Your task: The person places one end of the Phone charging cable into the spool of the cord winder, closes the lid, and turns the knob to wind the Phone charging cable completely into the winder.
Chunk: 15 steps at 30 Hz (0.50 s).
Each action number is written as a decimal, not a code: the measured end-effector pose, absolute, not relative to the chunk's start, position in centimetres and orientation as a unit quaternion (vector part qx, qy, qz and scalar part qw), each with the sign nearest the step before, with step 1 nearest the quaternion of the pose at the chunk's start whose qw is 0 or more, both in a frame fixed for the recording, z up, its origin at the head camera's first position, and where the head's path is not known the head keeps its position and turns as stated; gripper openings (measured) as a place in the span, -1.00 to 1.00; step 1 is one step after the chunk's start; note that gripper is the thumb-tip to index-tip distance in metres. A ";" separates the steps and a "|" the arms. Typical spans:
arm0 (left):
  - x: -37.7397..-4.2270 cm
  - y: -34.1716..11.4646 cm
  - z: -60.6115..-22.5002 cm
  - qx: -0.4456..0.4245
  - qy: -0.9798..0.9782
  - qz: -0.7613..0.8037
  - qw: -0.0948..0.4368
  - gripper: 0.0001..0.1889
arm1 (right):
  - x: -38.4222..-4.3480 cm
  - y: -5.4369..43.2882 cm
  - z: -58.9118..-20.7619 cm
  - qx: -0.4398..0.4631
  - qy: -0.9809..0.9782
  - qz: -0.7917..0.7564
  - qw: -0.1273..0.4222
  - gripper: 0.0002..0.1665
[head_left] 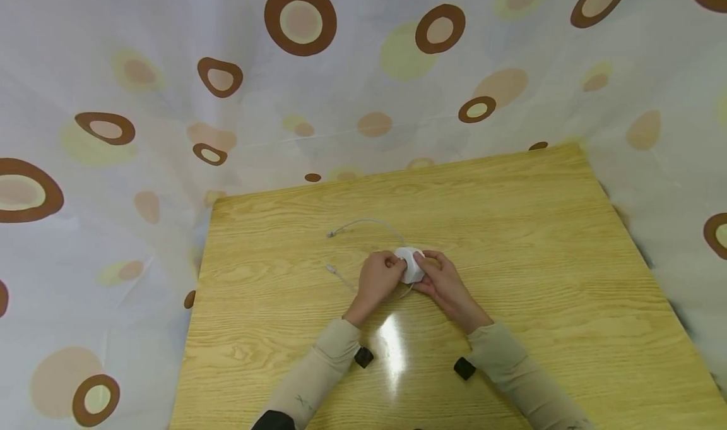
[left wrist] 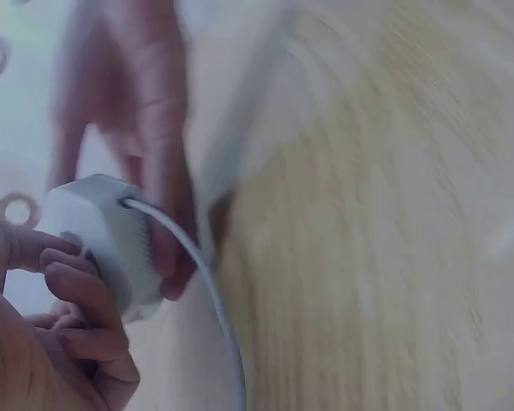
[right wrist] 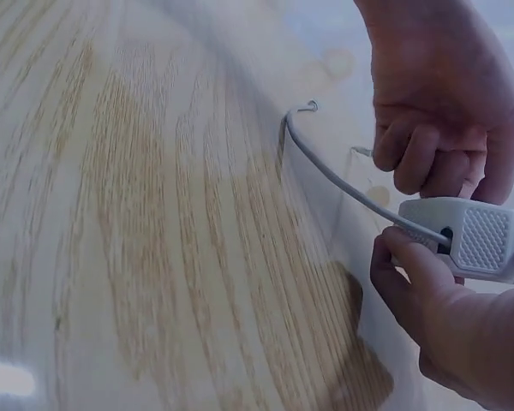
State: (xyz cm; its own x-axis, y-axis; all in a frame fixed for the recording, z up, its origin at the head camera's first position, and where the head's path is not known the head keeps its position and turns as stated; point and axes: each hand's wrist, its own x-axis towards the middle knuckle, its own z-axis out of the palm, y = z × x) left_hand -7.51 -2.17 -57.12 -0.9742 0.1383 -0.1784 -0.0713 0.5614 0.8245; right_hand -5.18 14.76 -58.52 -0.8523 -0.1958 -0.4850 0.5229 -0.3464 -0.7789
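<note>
A small white cable winder (head_left: pixel 411 269) with faceted, ribbed sides is held between both hands above the table. My right hand (head_left: pixel 447 286) grips its case from the right, thumb on the upper face and fingers beneath. At the other side my left hand (head_left: pixel 378 276) has curled fingers, thumb and fingertips pinching at the winder's face; the part they pinch is mostly hidden. A thin white cable (left wrist: pixel 216 295) comes out of a hole in the case. In the right wrist view the cable (right wrist: pixel 334 178) leaves a dark slot beside the textured side (right wrist: pixel 487 240).
A wooden table (head_left: pixel 539 240) lies under the hands. Two connector ends, the upper plug (head_left: pixel 331 234) and lower plug (head_left: pixel 332 269), lie to the left on the cable. Patterned sheeting (head_left: pixel 352 89) rises along the table's back and sides.
</note>
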 end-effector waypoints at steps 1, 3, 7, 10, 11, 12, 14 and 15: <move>-7.6 -2.3 -56.9 -0.001 0.860 0.493 0.128 -0.77 | -5.2 14.7 -58.5 0.155 0.527 -0.805 0.224 -0.23; -7.8 -2.6 -56.7 0.002 0.853 0.503 0.140 -0.76 | -5.3 14.6 -58.5 0.156 0.529 -0.803 0.227 -0.22; -7.7 -3.3 -57.0 0.115 0.890 0.426 0.114 -0.72 | -5.4 14.9 -58.6 0.159 0.529 -0.803 0.224 -0.24; -7.5 -4.1 -57.5 0.204 0.912 0.352 0.055 -0.74 | -5.5 15.1 -58.7 0.156 0.521 -0.809 0.225 -0.27; -7.5 -4.4 -57.6 0.231 0.915 0.330 0.032 -0.77 | -5.5 15.2 -58.8 0.153 0.520 -0.809 0.228 -0.27; -7.5 -4.6 -57.7 0.258 0.917 0.305 0.007 -0.80 | -5.6 15.2 -58.8 0.153 0.519 -0.809 0.228 -0.27; -7.5 -5.1 -57.9 0.314 0.913 0.259 -0.043 -0.86 | -5.5 15.3 -58.8 0.152 0.522 -0.807 0.230 -0.24; -7.6 -5.4 -58.0 0.339 0.908 0.236 -0.067 -0.87 | -5.4 15.4 -58.9 0.150 0.523 -0.806 0.233 -0.21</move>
State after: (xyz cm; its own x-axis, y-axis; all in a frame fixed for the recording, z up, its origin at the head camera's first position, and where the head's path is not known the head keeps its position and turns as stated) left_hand -7.59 -5.36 -58.02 -0.7609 0.5842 0.2824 0.6478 0.6589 0.3825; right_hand -5.45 15.35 -58.88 -0.8467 -0.2178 -0.4855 0.5321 -0.3444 -0.7735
